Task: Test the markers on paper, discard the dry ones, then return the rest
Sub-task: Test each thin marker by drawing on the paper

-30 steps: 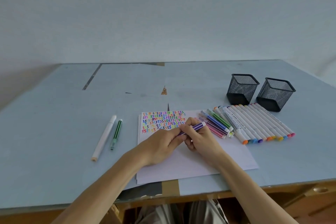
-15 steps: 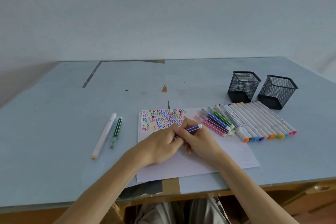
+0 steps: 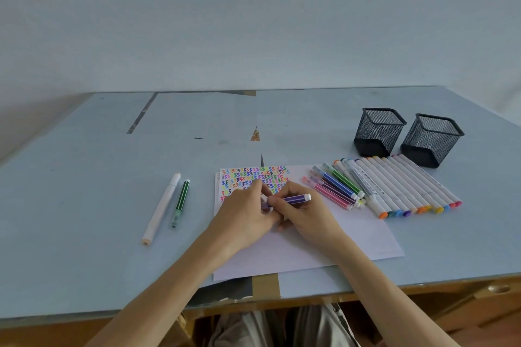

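Observation:
A purple marker (image 3: 296,199) lies across my two hands above the white paper (image 3: 332,236). My right hand (image 3: 304,214) grips its barrel, white end pointing right. My left hand (image 3: 245,211) pinches the marker's left end, where the purple cap sits between its fingers. The paper's top left corner carries several rows of coloured squiggles (image 3: 253,176). A row of thin markers (image 3: 335,189) and white-barrelled markers (image 3: 403,186) lies at the paper's right.
Two black mesh pen cups (image 3: 377,132) (image 3: 431,141) stand at the back right. A white marker (image 3: 161,208) and a green marker (image 3: 180,203) lie apart on the left of the blue table (image 3: 84,177). The table's front edge is near my forearms.
Both hands stayed together over the paper with the purple marker. The marker has levelled out and my left fingers have closed on its cap end.

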